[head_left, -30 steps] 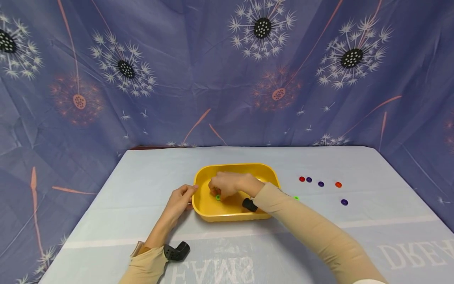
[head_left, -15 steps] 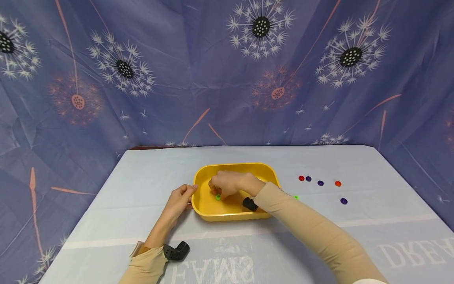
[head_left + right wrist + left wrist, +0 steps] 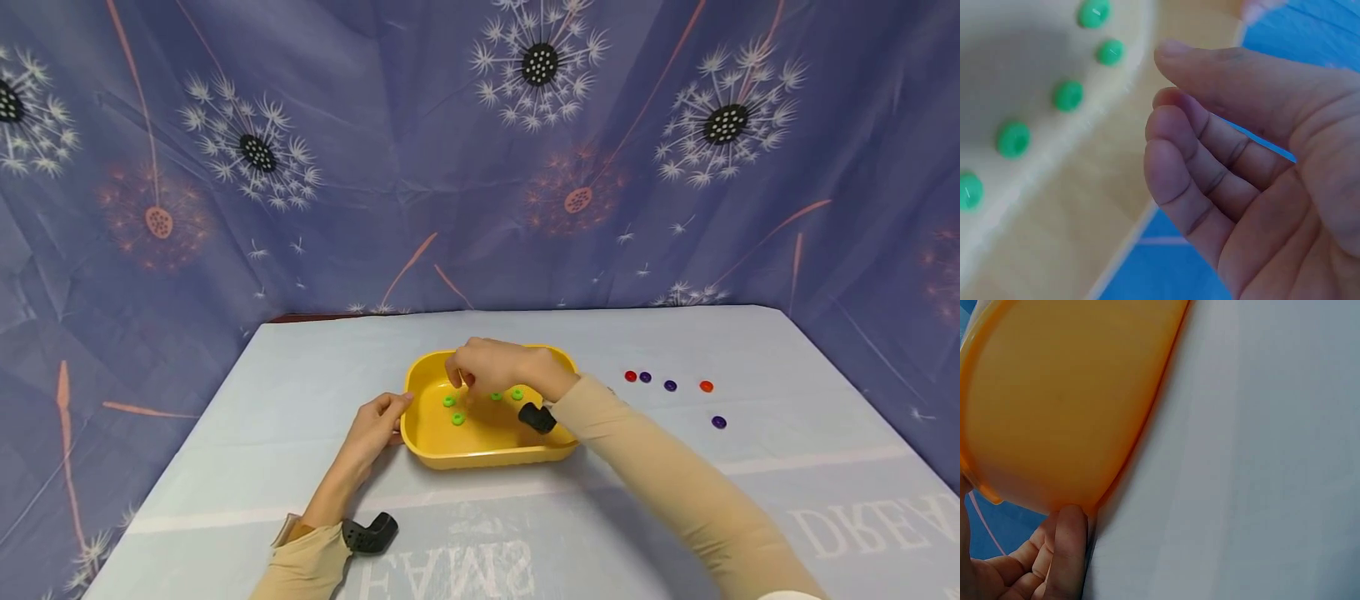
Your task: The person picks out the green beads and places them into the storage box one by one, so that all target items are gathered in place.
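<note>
A yellow plastic basin (image 3: 480,457) with rounded corners stands on the table. My left hand (image 3: 378,419) grips its left end, the thumb over the rim and the fingers against the outside wall; in the left wrist view several bent fingers (image 3: 1067,547) touch that wall. My right hand (image 3: 495,367) hovers over the basin, its fingers loosely bent and holding nothing. The right wrist view shows a gap between thumb and fingertips. Several small round green pieces (image 3: 457,418) with dimpled middles lie on the basin floor; in the right wrist view the green pieces (image 3: 1014,139) form a row.
To the right of the basin, small round pieces lie scattered on the table: a red piece (image 3: 631,377), an orange piece (image 3: 707,387) and several purple pieces (image 3: 671,386). A patterned blue cloth (image 3: 420,167) hangs behind the table (image 3: 315,358).
My right hand has risen from the basin floor, leaving the green piece by its fingertips lying there. More green pieces show now. My left hand keeps its place on the rim.
</note>
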The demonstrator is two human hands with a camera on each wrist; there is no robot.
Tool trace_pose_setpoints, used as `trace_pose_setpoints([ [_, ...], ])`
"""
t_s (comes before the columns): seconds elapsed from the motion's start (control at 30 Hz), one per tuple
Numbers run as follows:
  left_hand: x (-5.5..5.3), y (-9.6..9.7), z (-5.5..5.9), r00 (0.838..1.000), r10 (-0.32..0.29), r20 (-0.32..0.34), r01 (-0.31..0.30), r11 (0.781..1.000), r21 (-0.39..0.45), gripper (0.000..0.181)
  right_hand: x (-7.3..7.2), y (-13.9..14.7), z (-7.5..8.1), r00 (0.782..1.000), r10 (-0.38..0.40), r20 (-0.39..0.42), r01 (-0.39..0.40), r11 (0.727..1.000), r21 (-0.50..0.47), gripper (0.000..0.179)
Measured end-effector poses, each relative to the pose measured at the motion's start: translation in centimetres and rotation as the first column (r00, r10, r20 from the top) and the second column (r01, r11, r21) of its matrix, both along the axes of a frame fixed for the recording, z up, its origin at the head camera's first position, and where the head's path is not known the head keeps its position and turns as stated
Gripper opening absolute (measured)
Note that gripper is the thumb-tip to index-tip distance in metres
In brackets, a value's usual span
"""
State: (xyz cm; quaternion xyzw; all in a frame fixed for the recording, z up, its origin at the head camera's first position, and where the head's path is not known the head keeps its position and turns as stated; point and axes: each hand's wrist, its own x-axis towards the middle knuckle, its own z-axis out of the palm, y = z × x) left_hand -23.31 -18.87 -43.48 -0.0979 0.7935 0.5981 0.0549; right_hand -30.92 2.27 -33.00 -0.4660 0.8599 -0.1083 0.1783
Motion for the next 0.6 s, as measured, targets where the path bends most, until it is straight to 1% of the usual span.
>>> trace_pose_setpoints([
  [0.07, 0.0, 0.0, 0.0, 1.000, 0.000, -0.002, 0.000, 1.000, 0.000, 0.041, 0.0, 0.9, 0.8, 1.000, -0.004, -0.013, 0.003, 0.999, -0.041, 0.020],
  [0.13, 0.0, 0.0, -0.1, 1.000, -0.002, -0.008, 0.002, 1.000, 0.002, 0.040, 0.1, 2.1, 1.5, 0.999, -0.015, -0.033, 0.012, 0.996, -0.089, 0.018],
  [0.23, 0.0, 0.0, -0.1, 1.000, -0.003, -0.014, 0.003, 1.000, 0.002, 0.040, 0.4, 4.3, 1.9, 0.998, -0.045, -0.053, 0.036, 0.987, -0.159, 0.014],
  [0.4, 0.1, 0.1, -0.2, 1.000, -0.003, -0.003, 0.003, 1.000, 0.002, 0.041, 1.6, 8.8, 1.8, 0.987, -0.144, -0.067, 0.123, 0.962, -0.245, 0.010],
  [0.6, 0.1, -0.1, 0.0, 1.000, -0.004, -0.002, 0.004, 1.000, -0.001, 0.043, 3.3, 14.1, 1.1, 0.957, -0.286, -0.045, 0.258, 0.914, -0.312, 0.012],
])
